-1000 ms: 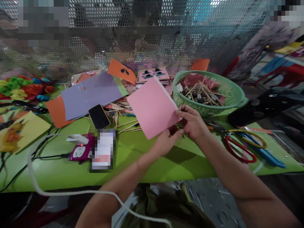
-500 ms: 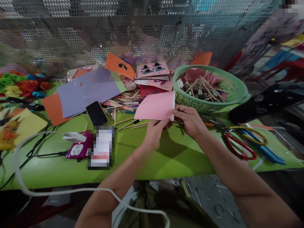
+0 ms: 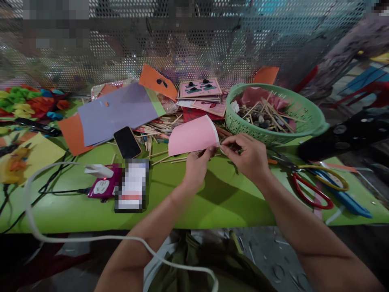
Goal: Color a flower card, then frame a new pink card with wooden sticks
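Observation:
A sheet of pink paper [image 3: 191, 136], slightly curved, is held up over the green table. Along its right edge runs a narrow white strip [image 3: 212, 126], which looks like tape. My left hand [image 3: 196, 168] grips the sheet by its lower right part, thumb on top. At the lower end of the strip, my right hand [image 3: 247, 156] is closed in a pinch, thumb against forefinger. The fingertips hide most of the strip's end.
A green basket [image 3: 313, 119] with sticks and stones stands behind my right hand. Scissors [image 3: 313, 198] and a blue cutter [image 3: 349, 202] lie right. Two phones [image 3: 127, 142], a purple power block [image 3: 105, 184] and purple card [image 3: 118, 113] are left. A white cable [image 3: 91, 239] crosses my left forearm.
The pink sheet has tilted, its strip now slanting down to the right. My right fingers have shifted from the sheet's edge to the strip's lower end. The view has moved slightly.

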A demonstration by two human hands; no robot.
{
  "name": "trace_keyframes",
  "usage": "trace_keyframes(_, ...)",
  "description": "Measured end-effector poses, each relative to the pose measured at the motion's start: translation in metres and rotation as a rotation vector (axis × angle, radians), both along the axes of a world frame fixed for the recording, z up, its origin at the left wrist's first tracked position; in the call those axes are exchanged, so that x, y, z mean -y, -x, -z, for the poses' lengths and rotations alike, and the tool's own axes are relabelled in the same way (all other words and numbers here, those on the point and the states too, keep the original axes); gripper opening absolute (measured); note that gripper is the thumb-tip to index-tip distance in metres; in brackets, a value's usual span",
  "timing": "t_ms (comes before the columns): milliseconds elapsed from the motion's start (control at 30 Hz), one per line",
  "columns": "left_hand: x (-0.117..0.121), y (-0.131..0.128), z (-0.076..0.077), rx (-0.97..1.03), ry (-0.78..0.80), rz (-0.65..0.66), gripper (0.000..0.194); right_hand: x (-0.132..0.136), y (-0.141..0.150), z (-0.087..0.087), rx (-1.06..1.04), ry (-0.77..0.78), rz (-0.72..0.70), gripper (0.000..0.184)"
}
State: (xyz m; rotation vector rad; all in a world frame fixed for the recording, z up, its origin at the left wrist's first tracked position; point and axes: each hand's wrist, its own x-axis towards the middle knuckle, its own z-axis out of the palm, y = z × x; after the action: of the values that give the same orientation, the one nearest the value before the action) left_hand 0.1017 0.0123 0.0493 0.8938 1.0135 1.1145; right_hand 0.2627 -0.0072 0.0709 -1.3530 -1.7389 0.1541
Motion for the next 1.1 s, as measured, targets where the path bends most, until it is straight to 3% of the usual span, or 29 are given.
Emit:
trace_keyframes(133, 0.003, -0.003, -0.004, 0.102, 0.006, -0.042, 0.015, -0.002, 0.001, 0.007, 0.126, -0.160, 0.015, 0.009)
trace_keyframes(300, 0.005, -0.003, -0.004, 0.156, 0.059, -0.042, 0.012, -0.003, 0.003, 0.011, 0.187, -0.252, 0.028, 0.012)
trace_keyframes(600, 0.003, -0.003, 0.006, 0.153, 0.008, -0.034, 0.023, -0.001, 0.003, 0.014, 0.227, -0.256, 0.052, 0.019)
trace_keyframes(1100, 0.005, -0.005, 0.004, 0.169, -0.014, -0.009, 0.016, 0.001, 0.004, 0.013, 0.228, -0.230, 0.068, 0.021)
